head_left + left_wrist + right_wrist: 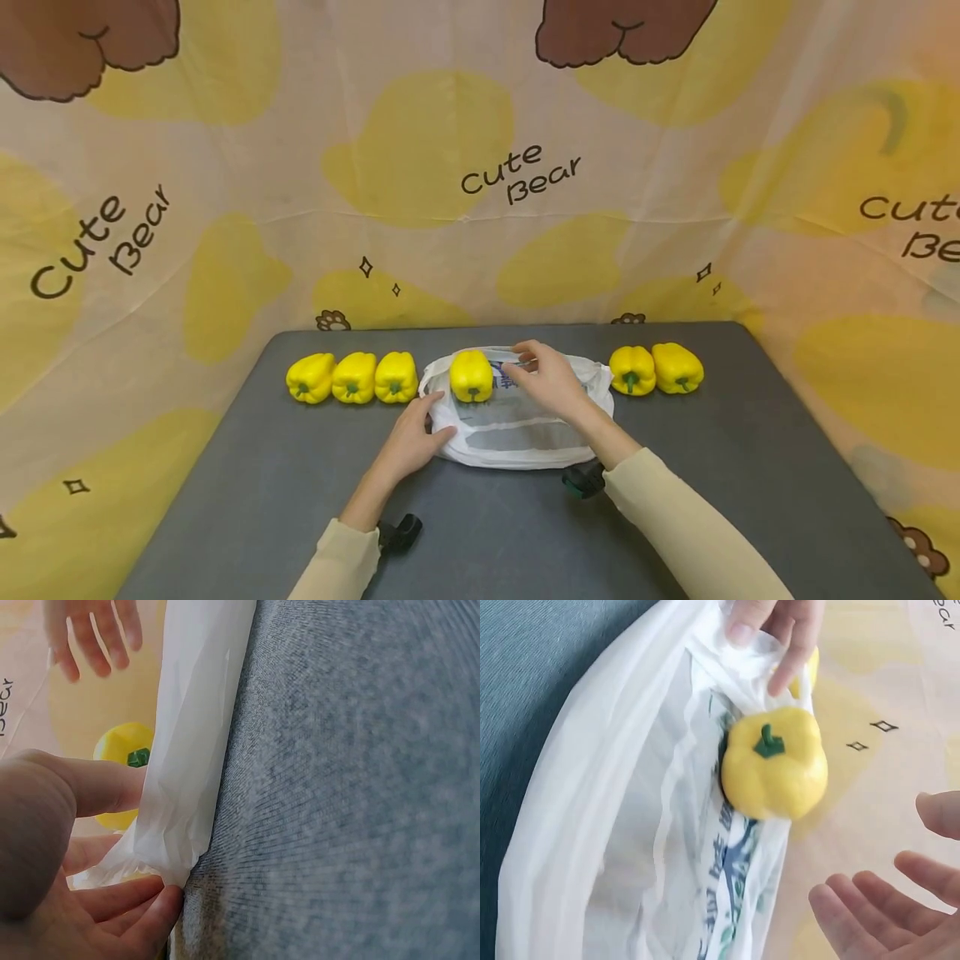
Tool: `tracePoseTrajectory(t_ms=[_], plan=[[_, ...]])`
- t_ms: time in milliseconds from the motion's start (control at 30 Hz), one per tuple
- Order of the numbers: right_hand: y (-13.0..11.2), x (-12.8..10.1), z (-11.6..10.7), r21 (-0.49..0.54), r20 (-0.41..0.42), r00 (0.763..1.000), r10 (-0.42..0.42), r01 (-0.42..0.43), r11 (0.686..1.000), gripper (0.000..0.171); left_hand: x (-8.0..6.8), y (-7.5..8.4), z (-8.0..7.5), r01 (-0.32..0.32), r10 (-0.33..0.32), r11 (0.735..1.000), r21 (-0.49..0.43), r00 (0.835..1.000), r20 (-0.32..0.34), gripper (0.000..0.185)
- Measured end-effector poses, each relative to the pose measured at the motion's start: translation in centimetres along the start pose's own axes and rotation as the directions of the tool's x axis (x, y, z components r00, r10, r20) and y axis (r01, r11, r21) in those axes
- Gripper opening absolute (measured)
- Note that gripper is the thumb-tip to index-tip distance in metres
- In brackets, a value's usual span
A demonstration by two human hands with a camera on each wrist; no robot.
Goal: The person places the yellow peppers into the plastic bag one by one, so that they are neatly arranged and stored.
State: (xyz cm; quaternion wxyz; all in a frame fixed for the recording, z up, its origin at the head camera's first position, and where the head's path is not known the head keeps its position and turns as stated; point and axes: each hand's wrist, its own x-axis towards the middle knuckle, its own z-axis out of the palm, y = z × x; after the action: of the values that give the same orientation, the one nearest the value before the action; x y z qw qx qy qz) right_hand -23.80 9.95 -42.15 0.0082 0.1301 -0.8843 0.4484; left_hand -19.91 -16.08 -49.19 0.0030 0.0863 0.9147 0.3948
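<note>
A white plastic bag [525, 437] with printing lies spread on the table, its mouth wide. One yellow bell pepper [471, 377] with a green stem sits at the bag's left part, against the printed side; its contact with the bag is partly unclear. My left hand [412, 437] holds the bag's left edge, with the thumb inside the rim and lower fingers [154, 915] curled against the plastic. My right hand [546, 379] hovers over the bag, right of the pepper, holding nothing. In the right wrist view its fingers [877, 900] are apart from the pepper.
Three yellow bell peppers [354, 378] stand in a row left of the bag. Two more peppers [632, 371] stand to its right, the nearer one beside the bag's edge. A printed cloth [420, 150] hangs behind the grey table [480, 533].
</note>
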Motion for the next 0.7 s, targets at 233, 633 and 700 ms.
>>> tracePoseTrajectory(t_ms=[233, 633, 700], plan=[[1.3, -0.9, -2.2, -0.008, -0.014, 1.0, -0.024, 0.023, 1.0, 0.047, -0.1, 0.1, 0.1, 0.013, -0.013, 1.0, -0.004, 1.0, 0.009, 0.061], [3.5, -1.0, -6.4, -0.083, -0.077, 0.996, -0.051, 0.045, 0.996, 0.042, -0.1, 0.0, 0.1, 0.015, -0.015, 1.0, -0.01, 1.0, 0.0, 0.062], [3.9, -1.1, -7.1, -0.11, -0.089, 0.994, -0.064, 0.054, 0.992, 0.042, -0.1, 0.0, 0.1, 0.017, -0.017, 1.0, -0.009, 1.0, 0.001, 0.062]])
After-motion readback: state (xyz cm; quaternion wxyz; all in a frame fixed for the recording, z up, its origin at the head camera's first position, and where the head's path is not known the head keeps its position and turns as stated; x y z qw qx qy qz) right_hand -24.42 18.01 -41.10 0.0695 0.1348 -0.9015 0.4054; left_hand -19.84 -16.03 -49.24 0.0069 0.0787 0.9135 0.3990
